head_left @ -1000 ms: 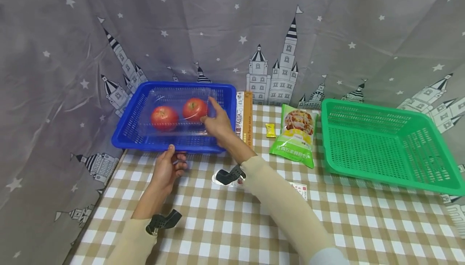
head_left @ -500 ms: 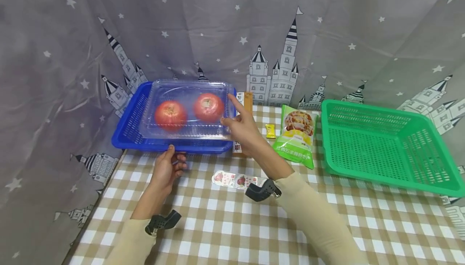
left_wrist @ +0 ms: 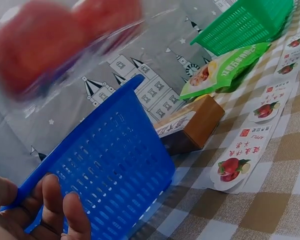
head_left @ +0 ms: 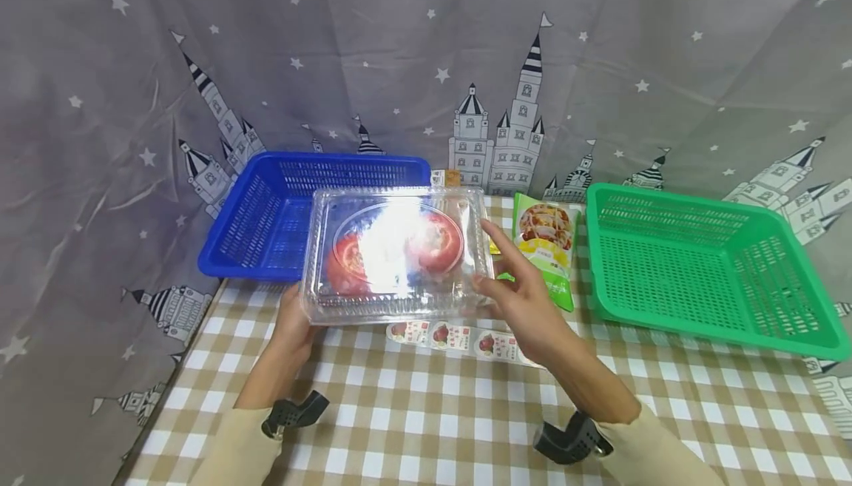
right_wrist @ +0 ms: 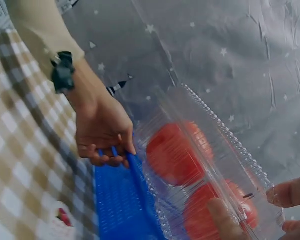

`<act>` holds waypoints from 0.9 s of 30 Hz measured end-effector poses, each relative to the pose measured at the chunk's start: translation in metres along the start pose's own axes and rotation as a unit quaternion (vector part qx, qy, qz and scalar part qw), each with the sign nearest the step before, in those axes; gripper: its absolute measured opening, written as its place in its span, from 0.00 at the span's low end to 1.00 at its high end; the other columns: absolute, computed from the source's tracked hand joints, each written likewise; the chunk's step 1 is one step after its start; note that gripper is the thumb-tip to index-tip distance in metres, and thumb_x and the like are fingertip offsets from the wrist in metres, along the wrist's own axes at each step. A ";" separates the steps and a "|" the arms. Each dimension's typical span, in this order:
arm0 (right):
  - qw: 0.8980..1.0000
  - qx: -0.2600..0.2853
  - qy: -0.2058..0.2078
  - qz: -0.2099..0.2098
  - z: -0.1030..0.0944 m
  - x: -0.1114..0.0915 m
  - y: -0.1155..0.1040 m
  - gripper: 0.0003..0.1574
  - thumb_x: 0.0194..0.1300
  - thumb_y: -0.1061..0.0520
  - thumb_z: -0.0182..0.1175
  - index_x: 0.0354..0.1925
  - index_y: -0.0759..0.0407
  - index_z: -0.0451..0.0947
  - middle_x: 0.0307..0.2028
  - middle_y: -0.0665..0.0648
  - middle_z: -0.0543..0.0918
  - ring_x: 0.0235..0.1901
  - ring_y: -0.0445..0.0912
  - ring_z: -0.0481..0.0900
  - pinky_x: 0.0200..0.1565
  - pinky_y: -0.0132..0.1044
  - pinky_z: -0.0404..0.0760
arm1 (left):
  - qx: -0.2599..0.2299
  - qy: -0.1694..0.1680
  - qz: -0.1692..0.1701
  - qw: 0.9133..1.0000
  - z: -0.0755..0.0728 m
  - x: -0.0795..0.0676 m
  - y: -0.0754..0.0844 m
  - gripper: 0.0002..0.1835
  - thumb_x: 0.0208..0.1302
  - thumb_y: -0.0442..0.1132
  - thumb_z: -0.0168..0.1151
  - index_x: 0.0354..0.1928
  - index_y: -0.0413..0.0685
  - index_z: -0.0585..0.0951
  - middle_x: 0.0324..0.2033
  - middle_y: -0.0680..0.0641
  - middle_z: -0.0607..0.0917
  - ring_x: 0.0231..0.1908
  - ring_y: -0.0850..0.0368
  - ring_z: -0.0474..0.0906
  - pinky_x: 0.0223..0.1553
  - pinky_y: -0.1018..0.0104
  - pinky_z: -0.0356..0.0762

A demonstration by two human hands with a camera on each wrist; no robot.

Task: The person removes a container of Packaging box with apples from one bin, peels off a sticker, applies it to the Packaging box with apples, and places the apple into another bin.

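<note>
A clear plastic clamshell box (head_left: 393,311) with two red apples (head_left: 435,245) in it hangs in the air over the table, held at its right end by my right hand (head_left: 529,308). Glare whitens the middle of its lid. My left hand (head_left: 293,327), partly behind the box, grips the front rim of the blue basket (head_left: 256,231). In the left wrist view the left fingers (left_wrist: 52,195) curl below that rim. From the right wrist, the right thumb and fingers (right_wrist: 290,192) pinch the end of the box, and the left thumb lies over the rim.
A green basket (head_left: 715,336) stands at the right. Beside it lies a green food bag (head_left: 549,245). A strip of apple stickers (head_left: 459,336) runs across the checked cloth. A brown-sided box (left_wrist: 202,122) stands by the blue basket. A starry curtain (head_left: 373,35) closes the back.
My right hand has lifted the clamshell box with the apples out of the blue basket and brought it right and nearer. The left hand has stayed at the basket rim.
</note>
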State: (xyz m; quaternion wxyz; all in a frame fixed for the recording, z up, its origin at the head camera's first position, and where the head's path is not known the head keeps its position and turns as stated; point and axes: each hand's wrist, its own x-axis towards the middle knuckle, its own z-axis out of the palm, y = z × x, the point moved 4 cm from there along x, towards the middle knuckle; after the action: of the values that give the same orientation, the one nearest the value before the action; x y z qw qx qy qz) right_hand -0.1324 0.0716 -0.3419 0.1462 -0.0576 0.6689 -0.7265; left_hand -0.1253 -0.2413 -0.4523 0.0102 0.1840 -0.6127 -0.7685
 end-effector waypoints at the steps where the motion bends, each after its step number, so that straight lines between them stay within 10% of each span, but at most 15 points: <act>1: 1.000 0.002 -0.003 0.000 -0.003 -0.007 0.003 0.48 0.69 0.72 0.50 0.75 0.34 0.56 0.45 0.65 0.63 0.38 0.51 0.73 0.39 0.51 0.84 | -0.006 -0.001 0.003 1.000 0.000 0.000 0.001 0.17 0.78 0.44 0.45 0.30 0.57 0.80 0.23 0.57 0.80 0.27 0.65 0.74 0.31 0.72 0.74; 4: 1.000 0.013 -0.008 0.002 -0.012 -0.028 0.014 0.47 0.69 0.72 0.50 0.75 0.37 0.55 0.43 0.64 0.61 0.36 0.49 0.75 0.39 0.53 0.84 | -0.022 -0.013 -0.001 1.000 0.001 0.000 0.002 0.19 0.79 0.49 0.41 0.35 0.52 0.79 0.28 0.57 0.82 0.33 0.64 0.78 0.40 0.71 0.77; 18: 0.996 0.018 0.065 0.055 -0.044 -0.115 0.062 0.46 0.68 0.70 0.53 0.76 0.43 0.54 0.45 0.67 0.66 0.38 0.48 0.78 0.37 0.50 0.85 | -0.010 -0.008 -0.044 0.999 -0.001 0.003 -0.001 0.23 0.79 0.51 0.38 0.36 0.43 0.77 0.23 0.54 0.77 0.21 0.64 0.75 0.19 0.76 0.66; 27: 0.983 0.046 0.082 0.155 -0.050 -0.146 0.110 0.51 0.65 0.69 0.55 0.78 0.45 0.47 0.39 0.62 0.67 0.34 0.48 0.79 0.36 0.55 0.84 | -0.002 0.002 -0.046 0.999 0.001 0.001 -0.002 0.23 0.79 0.51 0.38 0.36 0.45 0.77 0.23 0.54 0.78 0.21 0.64 0.76 0.20 0.75 0.66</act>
State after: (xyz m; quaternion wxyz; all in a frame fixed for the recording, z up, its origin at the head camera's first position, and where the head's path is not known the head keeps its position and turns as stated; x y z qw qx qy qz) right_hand 0.0077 0.1550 -0.4392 0.2039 0.1136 0.6454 -0.7273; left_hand -0.1264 -0.2403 -0.4545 -0.0236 0.2132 -0.6017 -0.7694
